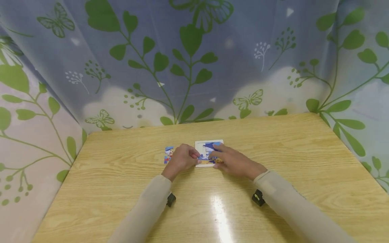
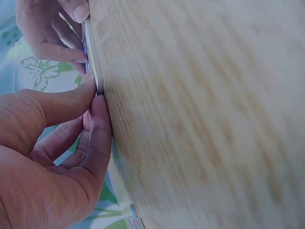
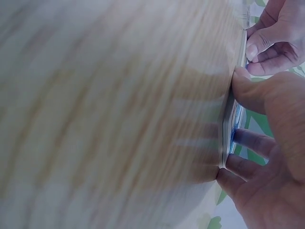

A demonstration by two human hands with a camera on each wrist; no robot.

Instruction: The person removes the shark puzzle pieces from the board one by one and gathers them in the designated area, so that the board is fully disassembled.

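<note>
Printed fabric [image 1: 194, 77] with green leaves and butterflies hangs behind a wood-grain surface [image 1: 91, 189]. Left hand [image 1: 182, 158]: thumb and index finger pinch the near-left corner of a white-bordered picture board [image 1: 200, 147]. Right hand [image 1: 235, 162]: fingers loosely spread, thumb at the board's near edge, other fingers at its right side, one touching the blue picture; it has no closed grip. The board lies on the surface between both hands; its upper-left area is plain white, while blue artwork covers the right part and lower band. Just left of the left hand, and partly hidden by it, lies a multicoloured printed item [image 1: 168, 155]; whether it is one piece or several cannot be told. Both forearms wear pale sleeves [image 1: 147, 206]; a black device [image 1: 258, 198] shows at each wrist.
</note>
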